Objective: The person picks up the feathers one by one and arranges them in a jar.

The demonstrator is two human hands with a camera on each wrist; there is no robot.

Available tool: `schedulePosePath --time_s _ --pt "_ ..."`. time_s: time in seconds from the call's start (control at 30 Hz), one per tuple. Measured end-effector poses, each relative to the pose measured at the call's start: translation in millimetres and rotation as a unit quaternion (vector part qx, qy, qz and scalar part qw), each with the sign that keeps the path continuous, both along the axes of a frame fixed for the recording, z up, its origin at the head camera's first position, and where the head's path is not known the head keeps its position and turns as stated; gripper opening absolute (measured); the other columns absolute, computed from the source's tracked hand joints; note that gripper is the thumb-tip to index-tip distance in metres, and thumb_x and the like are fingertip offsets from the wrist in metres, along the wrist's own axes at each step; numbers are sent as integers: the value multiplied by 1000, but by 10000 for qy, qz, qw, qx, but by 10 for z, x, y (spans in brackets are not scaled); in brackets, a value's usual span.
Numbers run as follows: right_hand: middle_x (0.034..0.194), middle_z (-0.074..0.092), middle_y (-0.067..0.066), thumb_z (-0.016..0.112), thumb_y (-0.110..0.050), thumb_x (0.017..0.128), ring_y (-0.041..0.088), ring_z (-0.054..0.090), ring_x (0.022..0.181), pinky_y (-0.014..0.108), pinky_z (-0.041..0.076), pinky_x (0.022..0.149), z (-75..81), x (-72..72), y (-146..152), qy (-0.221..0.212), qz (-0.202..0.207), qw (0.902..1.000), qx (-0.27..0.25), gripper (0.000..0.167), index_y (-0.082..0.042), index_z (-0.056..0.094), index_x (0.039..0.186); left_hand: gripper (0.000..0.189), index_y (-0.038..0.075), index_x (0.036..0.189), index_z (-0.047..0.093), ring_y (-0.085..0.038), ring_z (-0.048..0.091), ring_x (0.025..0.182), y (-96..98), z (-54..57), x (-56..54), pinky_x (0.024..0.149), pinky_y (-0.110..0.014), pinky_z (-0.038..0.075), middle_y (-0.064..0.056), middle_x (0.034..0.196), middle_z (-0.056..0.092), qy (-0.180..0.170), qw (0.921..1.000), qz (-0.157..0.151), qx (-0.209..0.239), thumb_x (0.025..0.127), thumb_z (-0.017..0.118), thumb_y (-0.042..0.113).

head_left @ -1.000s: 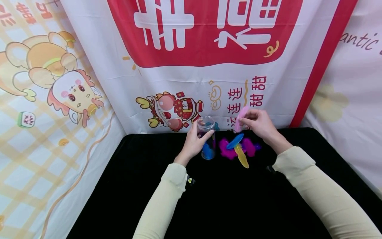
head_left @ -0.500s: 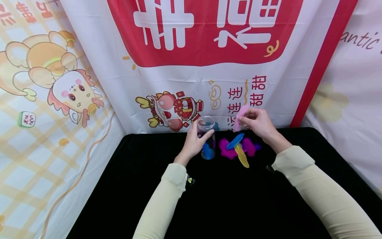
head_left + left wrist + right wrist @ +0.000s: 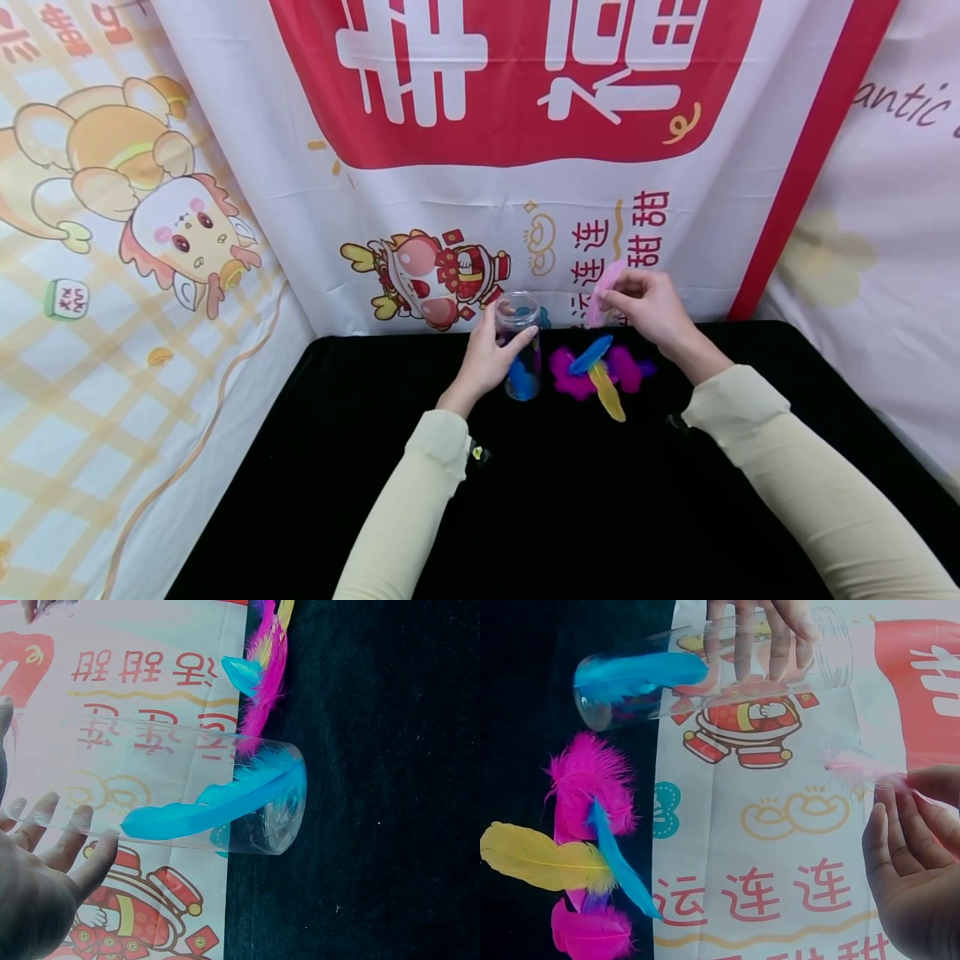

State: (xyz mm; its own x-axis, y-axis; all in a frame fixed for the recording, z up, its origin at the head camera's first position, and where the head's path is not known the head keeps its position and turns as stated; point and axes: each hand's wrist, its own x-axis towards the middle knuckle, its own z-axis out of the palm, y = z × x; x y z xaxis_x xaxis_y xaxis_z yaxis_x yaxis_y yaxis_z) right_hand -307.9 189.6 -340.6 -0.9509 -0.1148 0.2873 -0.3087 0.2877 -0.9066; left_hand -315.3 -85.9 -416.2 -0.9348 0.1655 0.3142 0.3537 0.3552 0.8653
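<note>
My left hand (image 3: 487, 354) grips a clear, lidless jar (image 3: 528, 312) from its left side, fingers behind and thumb across the front. Inside, near the bottom, lies a blue feather (image 3: 202, 810). Between thumb and fingertips my right hand (image 3: 652, 308) pinches a pale pink feather (image 3: 606, 292), held up right of the jar and above the table. Below it is a small pile: a yellow feather (image 3: 547, 859), a second blue feather (image 3: 622, 862), and magenta feathers (image 3: 592, 780), with a bit of purple (image 3: 647, 367) at the right.
The black-covered table (image 3: 570, 500) ends at the back against a white and red printed cloth (image 3: 420, 192). Another printed cloth (image 3: 112, 375) hangs along the left, and a pale one (image 3: 885, 275) along the right.
The right hand and pink feather have shifted very slightly upward. The left hand, the jar and the pile of feathers have stayed in place.
</note>
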Motion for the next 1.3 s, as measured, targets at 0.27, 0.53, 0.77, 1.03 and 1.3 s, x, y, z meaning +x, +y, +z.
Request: schedulePosePath --time_s 0.27,0.53,0.77,1.03,1.3 --pt "87 75 2 73 -14 96 11 68 73 23 52 59 20 29 -21 -25 18 9999 -123 25 10 68 103 78 12 155 35 -25 49 135 0 -6 -10 104 -48 51 -9 147 47 -32 10000 9 3 96 71 48" --pt "87 75 2 73 -14 97 11 68 73 24 52 57 19 27 -19 -75 16 9999 -120 25 10 67 104 81 11 156 34 -25 49 135 -2 -22 -13 104 -48 51 -9 149 46 -29 10000 5 -12 94 71 51" --pt "89 75 4 72 -14 98 7 65 72 24 51 57 31 9 -12 -66 -4 10000 16 25 9 69 105 76 17 153 36 -24 51 133 -2 -13 -22 103 -48 52 -8 146 48 -24 10000 2 13 95 71 51" --pt "87 75 1 74 -15 96 6 66 72 22 52 60 72 32 -49 94 -10 10000 11 25 9 70 104 74 20 152 37 -23 52 132 -9 -8 -25 103 -47 52 -5 141 51 -64 10000 17 -47 95 69 54" --pt "85 76 6 73 -9 96 12 70 71 25 56 63 102 45 -93 159 69 9996 -230 19 9 69 99 77 20 153 36 -23 51 133 -8 -5 -15 103 -47 52 -6 142 50 -85 10000 8 -36 93 70 56"
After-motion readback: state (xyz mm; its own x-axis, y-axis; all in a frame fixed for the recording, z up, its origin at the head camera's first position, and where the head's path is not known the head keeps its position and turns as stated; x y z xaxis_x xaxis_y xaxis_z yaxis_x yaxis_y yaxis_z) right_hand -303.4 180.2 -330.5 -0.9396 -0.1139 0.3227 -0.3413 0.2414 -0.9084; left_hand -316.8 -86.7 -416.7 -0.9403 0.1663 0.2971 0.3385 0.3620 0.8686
